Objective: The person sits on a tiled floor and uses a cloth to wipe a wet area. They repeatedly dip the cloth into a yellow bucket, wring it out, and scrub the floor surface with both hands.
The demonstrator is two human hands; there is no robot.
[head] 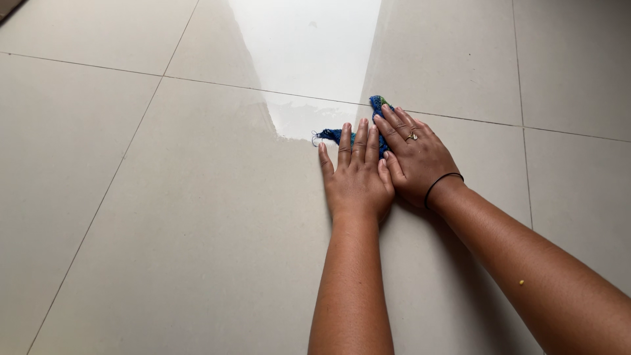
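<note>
A small blue cloth [336, 135] with a bit of green lies flat on the glossy beige tiled floor [197, 217]. My left hand [357, 179] presses on it palm down, fingers together and stretched forward. Beside it, my right hand [415, 158] also lies flat on the cloth, its thumb touching the left hand. It wears a ring, and a thin black band sits on the wrist. Most of the cloth is hidden under both hands; only its frayed left end and far tip show.
Large floor tiles with thin grout lines [98, 204] run in all directions. A bright patch of reflected light [309, 46] lies just beyond the hands. A dark edge [6, 6] shows at the top left corner.
</note>
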